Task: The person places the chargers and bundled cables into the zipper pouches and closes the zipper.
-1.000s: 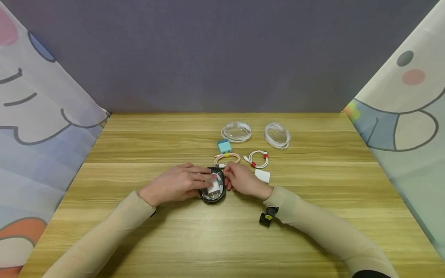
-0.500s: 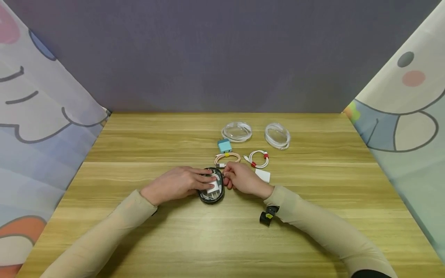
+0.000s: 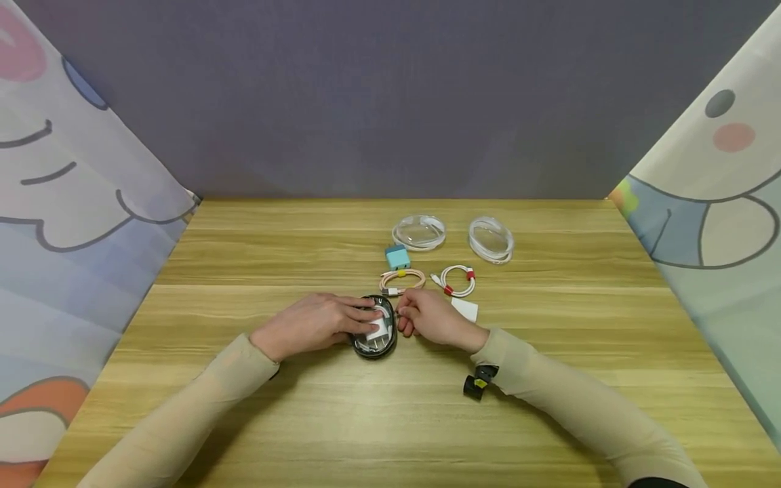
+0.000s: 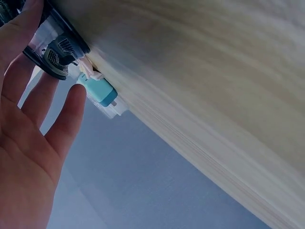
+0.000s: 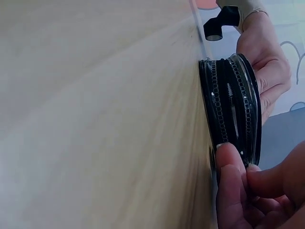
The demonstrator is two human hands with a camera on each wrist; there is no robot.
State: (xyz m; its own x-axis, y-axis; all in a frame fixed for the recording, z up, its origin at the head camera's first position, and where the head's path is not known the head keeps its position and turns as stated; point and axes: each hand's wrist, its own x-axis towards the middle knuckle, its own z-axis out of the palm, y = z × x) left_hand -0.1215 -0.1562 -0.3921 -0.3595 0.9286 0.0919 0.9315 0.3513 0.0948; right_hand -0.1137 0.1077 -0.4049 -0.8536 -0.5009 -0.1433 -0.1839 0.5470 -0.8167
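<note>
A small oval zippered case (image 3: 374,349) with a clear lid and black rim lies on the wooden table. Through the lid show a white plug charger (image 3: 378,329) and a white cable. My left hand (image 3: 311,325) holds the case from the left, its fingers across the lid. In the left wrist view one finger stands off the case. My right hand (image 3: 433,318) is at the case's right side. Thumb and forefinger pinch at the zipper (image 5: 232,102) in the right wrist view; the zipper pull is mostly hidden by the fingertips.
Behind the case lie a peach cable (image 3: 411,273) with a yellow tie, a teal charger (image 3: 398,257) and a white cable (image 3: 445,276) with red ties. A white block (image 3: 466,309) sits beside the right hand. Two clear round cases (image 3: 419,233) stand farther back.
Both hands stay at the case, with only slight shifts. The right hand's pinch remains at the case's right side. The whole head view has drifted a little.
</note>
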